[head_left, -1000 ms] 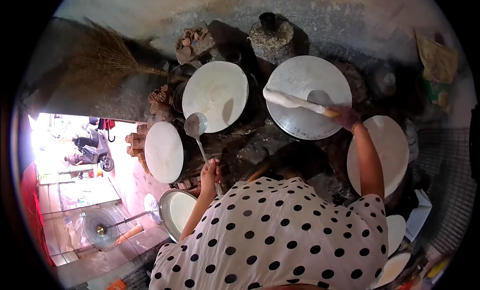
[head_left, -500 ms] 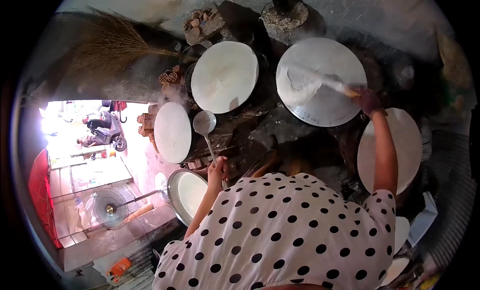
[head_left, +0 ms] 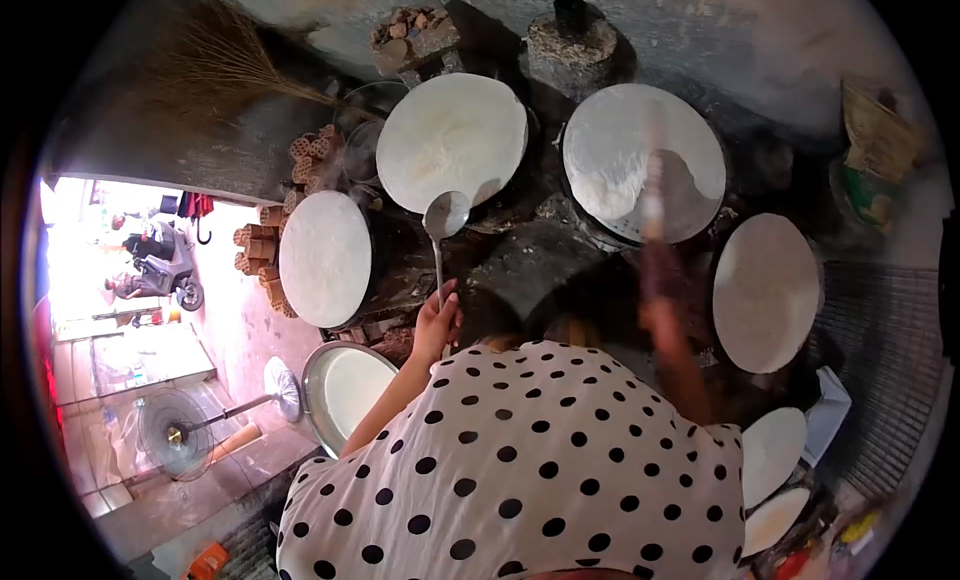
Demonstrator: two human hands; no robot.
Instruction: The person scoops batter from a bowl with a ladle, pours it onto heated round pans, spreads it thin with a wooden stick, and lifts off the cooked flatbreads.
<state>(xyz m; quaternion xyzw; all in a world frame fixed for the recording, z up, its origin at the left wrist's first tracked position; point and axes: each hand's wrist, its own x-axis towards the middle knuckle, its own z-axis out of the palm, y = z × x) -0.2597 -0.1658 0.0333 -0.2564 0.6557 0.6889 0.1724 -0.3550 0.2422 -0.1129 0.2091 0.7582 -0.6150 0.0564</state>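
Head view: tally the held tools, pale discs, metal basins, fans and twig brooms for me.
Ladle in left hand: 1
Blurred tool in right hand: 1
Pale discs: 6
Metal basin: 1
Fan: 1
Twig broom: 1
Total: 11

The head view looks steeply down — wide, over griddles.
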